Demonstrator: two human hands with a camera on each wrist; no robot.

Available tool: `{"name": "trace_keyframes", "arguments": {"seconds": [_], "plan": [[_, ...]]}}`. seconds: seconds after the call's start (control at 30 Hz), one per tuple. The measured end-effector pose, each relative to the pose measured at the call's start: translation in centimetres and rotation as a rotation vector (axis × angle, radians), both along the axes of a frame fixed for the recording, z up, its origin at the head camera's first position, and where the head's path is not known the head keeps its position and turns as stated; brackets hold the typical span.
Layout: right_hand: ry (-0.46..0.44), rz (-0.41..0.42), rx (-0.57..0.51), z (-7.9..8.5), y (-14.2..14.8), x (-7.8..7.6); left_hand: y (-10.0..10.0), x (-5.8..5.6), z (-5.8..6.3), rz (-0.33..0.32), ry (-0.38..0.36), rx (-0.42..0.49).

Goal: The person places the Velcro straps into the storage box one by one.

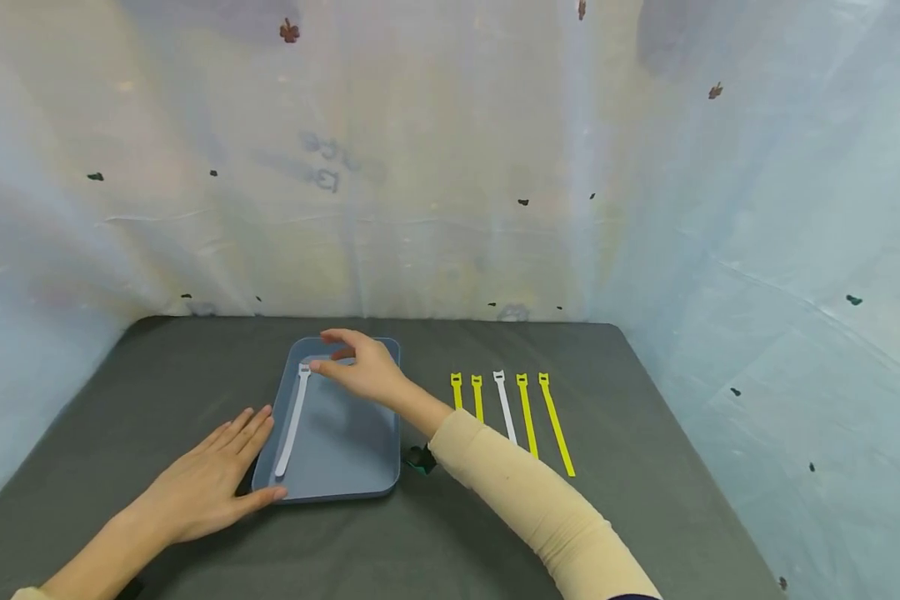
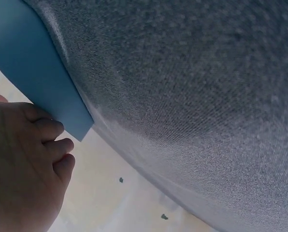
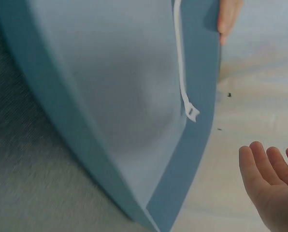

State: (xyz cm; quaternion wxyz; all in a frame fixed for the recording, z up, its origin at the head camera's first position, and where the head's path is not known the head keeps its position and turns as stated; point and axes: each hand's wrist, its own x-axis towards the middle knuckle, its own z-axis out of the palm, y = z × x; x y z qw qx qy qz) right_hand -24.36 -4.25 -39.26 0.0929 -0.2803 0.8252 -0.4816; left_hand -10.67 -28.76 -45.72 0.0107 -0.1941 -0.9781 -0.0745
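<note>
A white hook-and-loop cable tie (image 1: 292,433) lies lengthwise along the left side of a blue-grey tray (image 1: 348,446), its slotted head at the far end. Over the tray's far part hovers my right hand (image 1: 371,367), thumb and fingers spread with nothing between them. In the right wrist view that hand (image 3: 274,191) is apart from the tie (image 3: 179,58), fingers loosely extended. My left hand (image 1: 213,483) rests against the tray's left rim, fingers straight and thumb at the near corner. The left wrist view shows its fingers against the tray's outer wall (image 2: 52,82).
Right of the tray, a row of ties lies on the dark grey table (image 1: 645,500): several yellow ties (image 1: 557,425) and one white tie (image 1: 505,406). My right forearm hides some of their near ends. Pale sheeting (image 1: 435,167) hangs behind and at the sides.
</note>
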Motion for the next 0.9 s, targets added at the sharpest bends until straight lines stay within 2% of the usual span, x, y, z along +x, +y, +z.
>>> {"name": "trace_keyframes", "arguments": {"seconds": [0.3, 0.5, 0.67, 0.9], "plan": [[0.020, 0.011, -0.086, -0.1, 3.7, 0.2, -0.4, 0.9, -0.4, 0.006, 0.003, 0.009], [0.026, -0.032, -0.102, -0.2, 6.3, 0.0, -0.7, 1.3, -0.4, -0.004, 0.028, -0.010], [-0.004, -0.069, -0.125, -1.0, 8.8, -0.3, -0.8, 1.8, -0.5, -0.007, 0.030, -0.009], [-0.017, -0.163, -0.096, -2.2, 12.5, -0.7, -0.6, 2.5, -0.6, 0.000, 0.032, -0.008]]}}
